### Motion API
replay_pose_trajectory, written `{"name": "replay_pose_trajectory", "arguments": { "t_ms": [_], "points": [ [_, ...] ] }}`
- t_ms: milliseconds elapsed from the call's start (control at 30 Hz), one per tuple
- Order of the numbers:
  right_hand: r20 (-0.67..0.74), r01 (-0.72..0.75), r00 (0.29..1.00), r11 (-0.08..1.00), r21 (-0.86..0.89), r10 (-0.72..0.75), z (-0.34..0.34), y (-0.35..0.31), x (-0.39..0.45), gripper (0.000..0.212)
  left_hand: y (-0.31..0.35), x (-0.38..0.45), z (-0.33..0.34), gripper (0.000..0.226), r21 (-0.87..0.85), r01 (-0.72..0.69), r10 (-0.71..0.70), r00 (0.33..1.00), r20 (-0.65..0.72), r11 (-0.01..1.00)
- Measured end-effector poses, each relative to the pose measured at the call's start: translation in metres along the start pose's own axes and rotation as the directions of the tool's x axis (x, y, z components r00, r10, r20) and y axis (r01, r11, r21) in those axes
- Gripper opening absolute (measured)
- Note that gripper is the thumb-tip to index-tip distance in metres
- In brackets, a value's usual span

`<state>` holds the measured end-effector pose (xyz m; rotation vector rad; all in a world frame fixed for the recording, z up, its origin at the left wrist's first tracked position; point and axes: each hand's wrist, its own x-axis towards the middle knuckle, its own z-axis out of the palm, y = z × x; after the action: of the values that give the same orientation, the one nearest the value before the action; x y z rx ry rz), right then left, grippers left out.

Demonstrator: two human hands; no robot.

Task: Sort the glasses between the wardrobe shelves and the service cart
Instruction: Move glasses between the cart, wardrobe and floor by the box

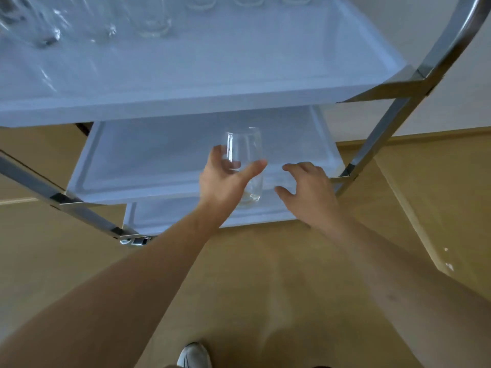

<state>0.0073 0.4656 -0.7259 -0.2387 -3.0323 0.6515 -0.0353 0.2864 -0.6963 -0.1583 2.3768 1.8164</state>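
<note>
Left hand (225, 179) grips a clear glass (245, 166), thumb on one side, fingers curled round the other; the glass is upright over the front edge of the cart's middle shelf (159, 155). It may not be resting on the shelf; the blur makes this hard to tell. Right hand (308, 189) just beside it, fingers spread, holding nothing. More glasses (154, 25) stand on the top shelf (239, 70). Chrome frame (385, 128). Wood floor (252, 274) below, one shoe (194, 354) showing.
</note>
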Motion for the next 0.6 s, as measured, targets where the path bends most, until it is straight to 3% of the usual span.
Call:
{"name": "replay_pose_trajectory", "arguments": {
  "t_ms": [133, 300, 600],
  "points": [
    [-0.134, 0.004, 0.991, 1.0, 0.015, -0.002, 0.021, 0.025, 0.027, 0.053, -0.02, 0.028, 0.023, 0.083, -0.052, -0.104, 0.102, 0.994, -0.038, 0.993],
    [-0.269, 0.008, 0.963, 0.998, 0.06, 0.009, 0.046, 0.04, 0.05, 0.051, -0.04, 0.053, 0.039, 0.065, -0.109, -0.217, 0.212, 0.976, -0.052, 0.97],
    [-0.376, 0.046, 0.927, 0.991, 0.123, 0.004, 0.069, 0.044, 0.068, 0.047, -0.046, 0.086, 0.045, 0.07, -0.096, -0.324, 0.32, 0.946, -0.055, 0.941]
  ]
}}
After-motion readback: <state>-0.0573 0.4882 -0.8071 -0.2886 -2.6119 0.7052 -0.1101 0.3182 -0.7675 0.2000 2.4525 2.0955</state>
